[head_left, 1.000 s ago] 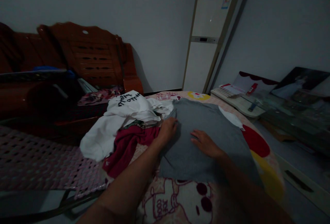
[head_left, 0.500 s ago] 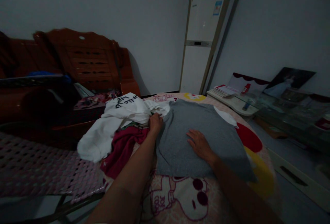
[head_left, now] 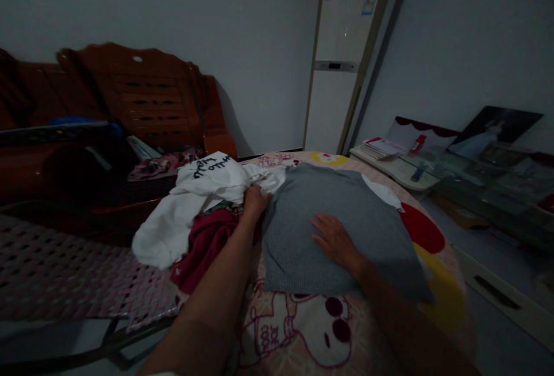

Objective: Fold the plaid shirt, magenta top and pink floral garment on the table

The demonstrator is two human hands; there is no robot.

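Observation:
A grey knitted garment (head_left: 367, 214) lies spread on a round table covered by a cartoon-print cloth (head_left: 311, 335). My right hand (head_left: 335, 239) rests flat on the middle of the grey garment, fingers stretched out. My left hand (head_left: 254, 201) is closed at the garment's left edge, beside a pile of clothes; what it pinches is hidden. The pile holds a white top with black lettering (head_left: 203, 188) and a dark red garment (head_left: 208, 240).
A woven pink chair seat (head_left: 64, 272) stands at the left. Behind it is a dark wooden bench (head_left: 151, 99) with clutter. A tall white floor unit (head_left: 341, 58) stands in the corner. A low glass cabinet (head_left: 489, 185) with papers and a framed picture runs along the right.
My left hand has slid left from the grey garment's upper edge to its left side by the pile. My right hand has stayed flat on the garment.

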